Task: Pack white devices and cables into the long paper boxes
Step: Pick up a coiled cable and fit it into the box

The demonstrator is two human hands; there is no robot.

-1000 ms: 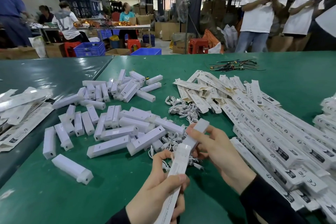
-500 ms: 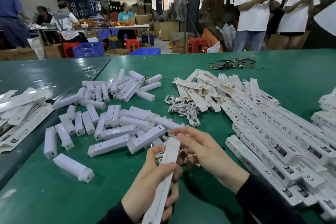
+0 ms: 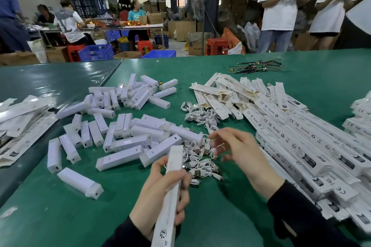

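We grip one long paper box [image 3: 170,192] in our left hand [image 3: 160,200], fingers and thumb curled round its middle, box angled up and away over the near centre of the green table [image 3: 200,216]. Our right hand [image 3: 239,152] hovers just right of the box's far end, fingers spread and loosely bent, holding nothing, right above a tangle of white cables [image 3: 202,164]. White devices [image 3: 128,138] lie scattered left and farther back. Packed boxes [image 3: 301,146] stack along the right. Flat box sleeves [image 3: 22,124] sit at the far left edge. More cables [image 3: 198,115] farther out, centre.
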